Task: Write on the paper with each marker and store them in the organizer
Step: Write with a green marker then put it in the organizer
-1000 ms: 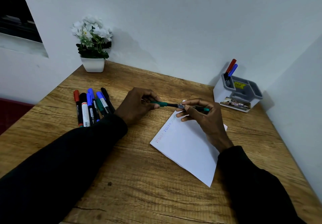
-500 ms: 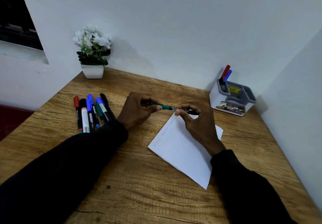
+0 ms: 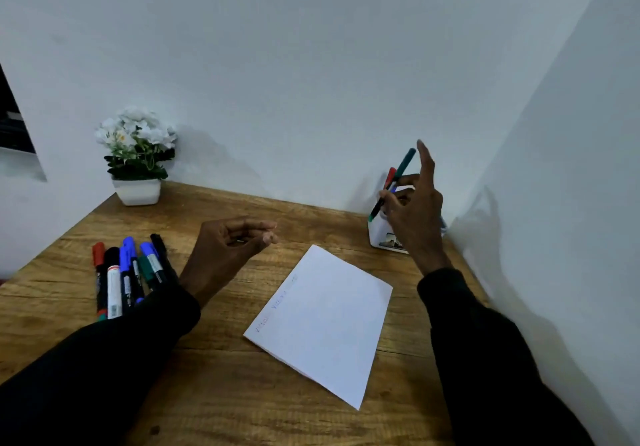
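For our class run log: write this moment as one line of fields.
step: storing marker | right hand: holds green marker over organizer | left hand: empty, above table | paper: flat | unused markers: left pile

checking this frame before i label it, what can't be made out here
All in the head view:
- Organizer: mostly hidden behind the right hand; its compartments cannot be seen.
- Green marker: its lower end is blurred, so whether it is in the organizer yet is unclear.
- Writing on the paper: too faint and small to read.
- Loose markers: the left sleeve covers their near ends.
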